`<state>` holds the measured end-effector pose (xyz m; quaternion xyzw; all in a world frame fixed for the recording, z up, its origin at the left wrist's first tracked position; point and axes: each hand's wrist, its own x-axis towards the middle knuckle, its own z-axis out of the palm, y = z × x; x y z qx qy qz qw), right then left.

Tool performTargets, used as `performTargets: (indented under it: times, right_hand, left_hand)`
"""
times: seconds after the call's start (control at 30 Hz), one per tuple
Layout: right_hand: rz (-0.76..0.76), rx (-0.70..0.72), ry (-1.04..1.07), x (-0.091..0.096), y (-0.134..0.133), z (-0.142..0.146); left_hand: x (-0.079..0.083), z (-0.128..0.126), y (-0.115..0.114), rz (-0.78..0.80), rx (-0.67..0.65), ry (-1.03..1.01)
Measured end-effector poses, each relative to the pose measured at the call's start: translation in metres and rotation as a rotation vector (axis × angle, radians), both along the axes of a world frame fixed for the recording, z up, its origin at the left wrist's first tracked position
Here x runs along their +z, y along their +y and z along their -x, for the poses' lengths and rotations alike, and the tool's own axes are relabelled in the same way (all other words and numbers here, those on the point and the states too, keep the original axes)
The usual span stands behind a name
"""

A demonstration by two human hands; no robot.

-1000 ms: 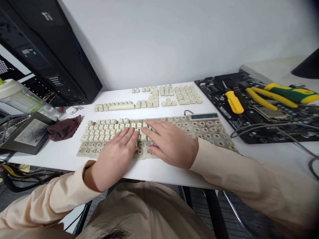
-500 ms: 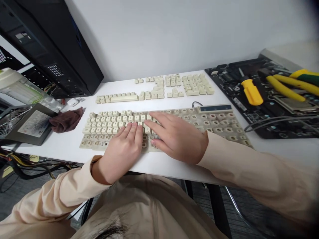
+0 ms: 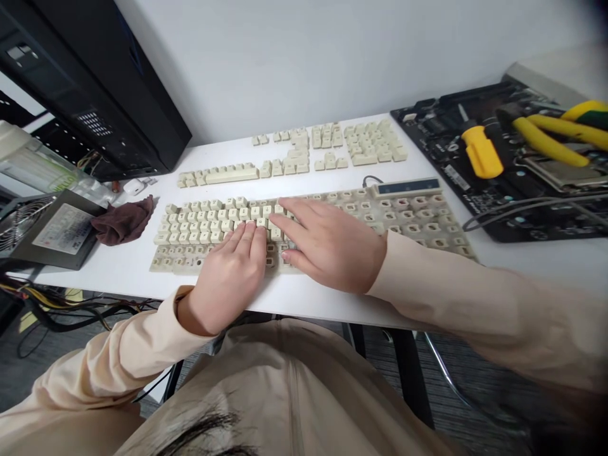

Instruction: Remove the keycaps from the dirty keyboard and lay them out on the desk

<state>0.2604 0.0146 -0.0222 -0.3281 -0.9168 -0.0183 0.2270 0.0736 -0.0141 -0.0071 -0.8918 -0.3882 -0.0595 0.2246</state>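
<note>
A beige keyboard [image 3: 418, 218] lies across the white table, with keycaps [image 3: 199, 221] seated on its left part and bare key sockets on the right and along the front row. My left hand [image 3: 236, 266] rests on it, fingers laid flat with their tips on keycaps near the middle. Just to the right, my right hand [image 3: 332, 244] lies over the keyboard with fingers spread, its fingertips touching the keys at the edge of the capped area. Part of the keyboard is hidden beneath both hands. Behind it, loose keycaps [image 3: 375, 142] sit in rows, including a long space bar [image 3: 232, 175].
At right lies a black circuit board [image 3: 456, 152] bearing a yellow screwdriver [image 3: 483, 152] and yellow-handled pliers [image 3: 546, 136]. A dark computer case [image 3: 118, 82] stands at left, near a clear bottle [image 3: 52, 161], a power supply [image 3: 66, 231] and a brown cloth [image 3: 123, 220].
The camera view has shifted slightly, so everything appears a little higher. Both hands keep nearly the same place on the keyboard.
</note>
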Motion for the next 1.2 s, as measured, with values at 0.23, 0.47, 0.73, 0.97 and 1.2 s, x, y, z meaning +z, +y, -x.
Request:
performTargets:
  times: [0.23, 0.47, 0.73, 0.97, 1.2]
  right_hand:
    - [0.033, -0.041, -0.007, 0.001, -0.001, 0.0]
    - [0.053, -0.051, 0.001, 0.002, -0.001, -0.001]
    - [0.085, -0.043, 0.004, 0.003, -0.001, -0.001]
    - [0.088, -0.043, -0.003, 0.003, -0.001, 0.0]
    - [0.064, -0.036, -0.007, 0.002, -0.001, 0.0]
  left_hand:
    - [0.012, 0.009, 0.002, 0.081, -0.008, -0.155]
    - [0.008, 0.013, 0.001, 0.158, 0.078, -0.293]
    - [0.005, 0.007, -0.004, 0.153, 0.115, -0.276]
    - [-0.002, -0.004, -0.01, 0.003, 0.144, -0.124]
    - [-0.001, -0.009, -0.009, -0.079, 0.104, 0.023]
